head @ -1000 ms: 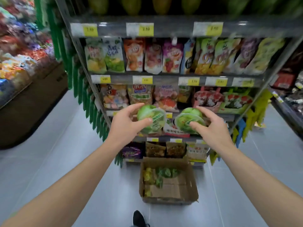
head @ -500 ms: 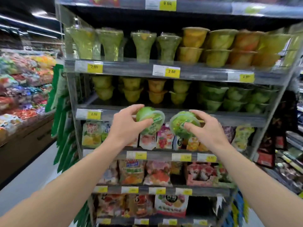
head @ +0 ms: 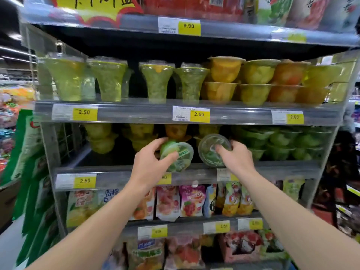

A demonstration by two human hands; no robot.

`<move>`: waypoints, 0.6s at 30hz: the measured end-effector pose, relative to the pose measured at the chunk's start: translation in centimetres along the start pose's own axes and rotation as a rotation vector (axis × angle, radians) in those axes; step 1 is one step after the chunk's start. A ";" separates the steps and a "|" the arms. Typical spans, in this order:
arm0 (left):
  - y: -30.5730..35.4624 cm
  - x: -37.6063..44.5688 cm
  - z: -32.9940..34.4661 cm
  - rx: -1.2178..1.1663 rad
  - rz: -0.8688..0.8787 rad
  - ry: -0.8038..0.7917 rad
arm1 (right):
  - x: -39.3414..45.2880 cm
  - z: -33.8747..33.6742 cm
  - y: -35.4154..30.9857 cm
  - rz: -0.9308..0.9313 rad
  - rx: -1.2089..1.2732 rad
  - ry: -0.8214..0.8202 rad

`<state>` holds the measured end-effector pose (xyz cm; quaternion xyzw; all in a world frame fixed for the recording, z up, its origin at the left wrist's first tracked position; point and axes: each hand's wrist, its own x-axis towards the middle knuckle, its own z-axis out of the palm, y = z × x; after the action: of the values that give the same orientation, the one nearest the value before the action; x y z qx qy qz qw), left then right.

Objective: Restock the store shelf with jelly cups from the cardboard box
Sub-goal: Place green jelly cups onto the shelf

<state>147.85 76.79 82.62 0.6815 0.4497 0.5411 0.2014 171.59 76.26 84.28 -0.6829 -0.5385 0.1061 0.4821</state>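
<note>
Each hand grips one green jelly cup in front of the second jelly shelf (head: pixel 120 176). My left hand (head: pixel 150 162) holds a cup (head: pixel 180 155) tilted on its side, its labelled lid facing me. My right hand (head: pixel 236 157) holds the other cup (head: pixel 209 150), lid also toward me, fingers curled over its right rim. Both cups hover at the shelf's open middle gap, between yellow and orange cups (head: pixel 140 136) on the left and stacked green cups (head: pixel 282 142) on the right. The cardboard box is out of view.
The shelf above (head: pixel 136 113) carries tall green cups (head: pixel 109 78) and stacked yellow and orange bowls (head: pixel 253 80). Below hang drink pouches (head: pixel 191 201). Clear side panels close the shelf ends. Another snack display (head: pixel 7 114) stands at the far left.
The view has tilted up from the floor box to the upper shelves. Both hands carried their cups up and forward to the second jelly shelf's gap.
</note>
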 end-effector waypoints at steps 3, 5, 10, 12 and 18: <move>0.1 0.1 0.8 -0.006 -0.007 0.030 | 1.2 0.5 0.5 -0.017 -0.098 -0.036; 0.2 0.1 1.2 0.005 -0.014 0.040 | 1.6 1.0 0.7 -0.076 -0.168 -0.026; 0.4 0.1 1.7 0.008 -0.036 0.061 | 1.9 1.6 1.3 -0.314 -0.155 0.039; 0.6 0.1 1.7 0.017 -0.039 0.065 | 1.6 1.6 1.9 -0.396 -0.152 0.039; 0.8 0.4 2.1 0.031 -0.058 0.084 | 1.5 0.8 3.4 -0.382 -0.195 -0.123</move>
<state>150.15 77.11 82.74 0.6479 0.4857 0.5560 0.1875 173.86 78.14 81.80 -0.6042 -0.6941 0.0014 0.3913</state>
